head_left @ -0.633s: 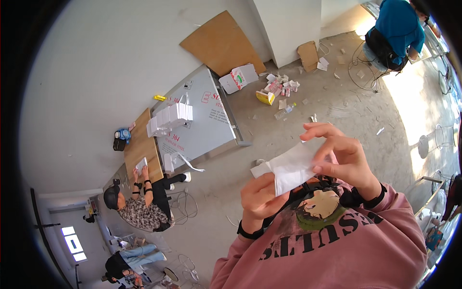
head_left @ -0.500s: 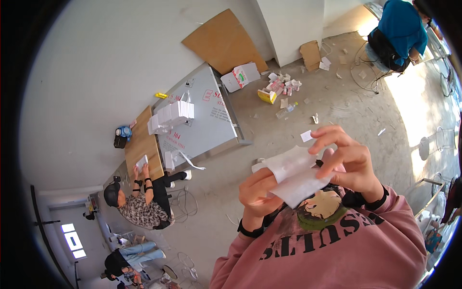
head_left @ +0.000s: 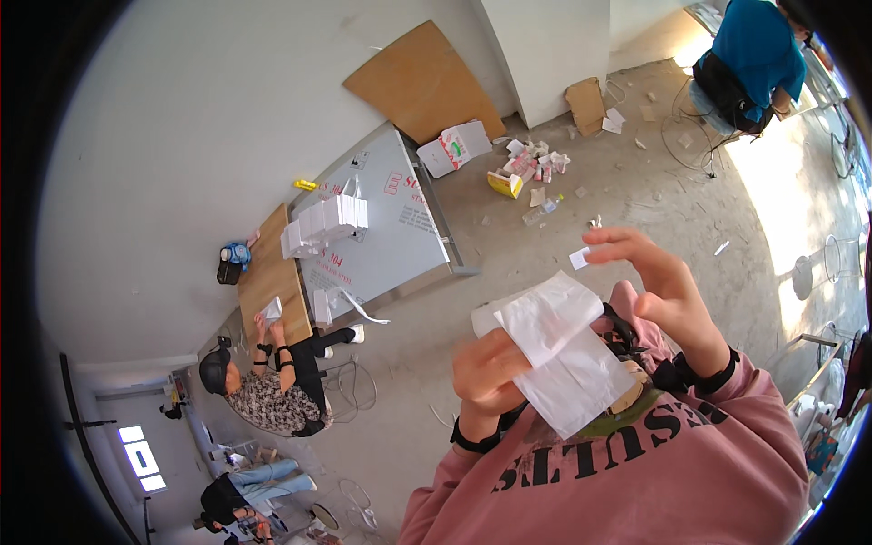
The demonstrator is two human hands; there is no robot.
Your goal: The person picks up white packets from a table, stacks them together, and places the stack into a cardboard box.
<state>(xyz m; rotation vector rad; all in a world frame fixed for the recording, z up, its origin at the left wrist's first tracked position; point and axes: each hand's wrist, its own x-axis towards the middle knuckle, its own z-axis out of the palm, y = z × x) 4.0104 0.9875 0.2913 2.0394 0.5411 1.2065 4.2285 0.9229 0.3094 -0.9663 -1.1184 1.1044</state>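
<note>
A thin, white, slightly see-through piece like a small paper or plastic bag [head_left: 568, 368] hangs in front of my chest, spread with a fold across it. My left hand [head_left: 486, 374] grips its left side, fingers curled and partly tucked behind the white material. Apart from it on the right, my right hand [head_left: 661, 283] is raised with fingers stretched and nothing in them. Whether the piece is a single sheet or a bag with two layers, I cannot tell.
On the left, a metal-sheet-topped table [head_left: 400, 236] carries white stacks [head_left: 327, 218]. A seated co-worker [head_left: 277, 391] handles white paper at a wooden board [head_left: 263, 272]. Scraps [head_left: 536, 163] and a plastic bottle [head_left: 543, 209] litter the floor. Another person in blue [head_left: 758, 54] sits far right.
My right hand has let go of the white piece and moved up and away from it. The piece has opened out and hangs lower, still in my left hand.
</note>
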